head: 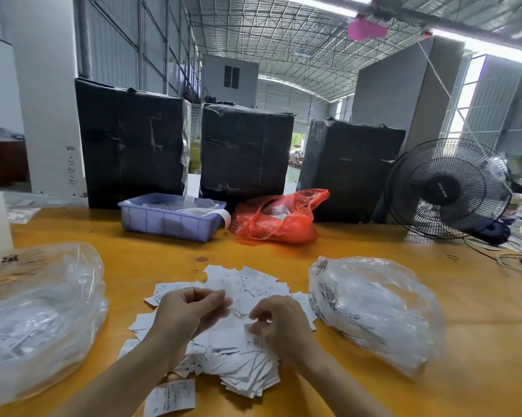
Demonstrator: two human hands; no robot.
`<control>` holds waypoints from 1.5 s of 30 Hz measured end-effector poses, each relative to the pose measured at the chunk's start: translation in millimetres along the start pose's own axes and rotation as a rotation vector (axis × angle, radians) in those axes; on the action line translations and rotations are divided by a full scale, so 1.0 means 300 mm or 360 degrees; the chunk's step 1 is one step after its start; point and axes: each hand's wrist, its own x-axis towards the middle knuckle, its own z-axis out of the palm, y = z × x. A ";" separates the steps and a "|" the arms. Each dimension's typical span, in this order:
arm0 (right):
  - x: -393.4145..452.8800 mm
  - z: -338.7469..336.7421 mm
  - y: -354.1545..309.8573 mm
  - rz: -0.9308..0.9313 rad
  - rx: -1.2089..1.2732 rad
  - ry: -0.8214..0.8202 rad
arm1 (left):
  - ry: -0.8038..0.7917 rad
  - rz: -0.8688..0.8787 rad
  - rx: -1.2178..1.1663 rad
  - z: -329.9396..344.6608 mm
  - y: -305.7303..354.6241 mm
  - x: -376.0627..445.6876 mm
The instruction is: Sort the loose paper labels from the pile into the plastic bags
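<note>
Yellow table [479,311], bearing all below. Three black-wrapped parcels [244,152] along the far edge; black fan [447,188] at far right. Clear plastic bag, left [40,311]; clear plastic bag, right [374,305]. Pile of white paper labels [241,350] between the two bags. Red bag [277,218] beside purple tray [169,219]. Left hand [190,311] over the pile, fingers curled, contents indiscernible. Right hand [279,326] pinching a label.

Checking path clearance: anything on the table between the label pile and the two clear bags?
Nothing visible. Bare table lies between the label pile and both the left clear bag and the right clear bag.
</note>
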 end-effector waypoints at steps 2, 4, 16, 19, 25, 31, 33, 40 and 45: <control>0.005 -0.002 0.003 0.0008 0.0051 0.0069 | -0.0005 -0.0005 -0.0010 0.000 -0.001 -0.002; 0.006 -0.004 0.002 -0.0015 0.0046 0.0068 | -0.0024 -0.0005 0.0013 0.000 -0.001 -0.006; 0.016 -0.110 -0.033 0.0621 0.1613 -0.0080 | -0.0070 0.0066 0.0312 0.006 0.014 -0.029; 0.014 -0.119 -0.036 0.0646 0.1685 -0.0150 | -0.0074 0.0102 0.0384 0.006 0.019 -0.027; 0.020 -0.129 -0.035 0.0608 0.1540 -0.0095 | -0.0098 0.0215 0.0595 -0.004 0.026 -0.026; 0.008 -0.145 -0.064 0.0298 0.1361 -0.0053 | -0.0099 0.0332 0.0772 -0.004 0.019 -0.023; 0.003 -0.144 -0.074 0.0211 0.1289 -0.0062 | -0.0097 0.0367 0.0829 -0.004 0.016 -0.022; -0.004 -0.137 -0.081 0.0119 0.1025 -0.0036 | -0.0067 0.0458 0.0969 -0.006 0.008 -0.015; -0.007 -0.124 -0.079 0.0064 0.0828 -0.0049 | -0.0069 0.0492 0.1033 -0.006 0.006 -0.013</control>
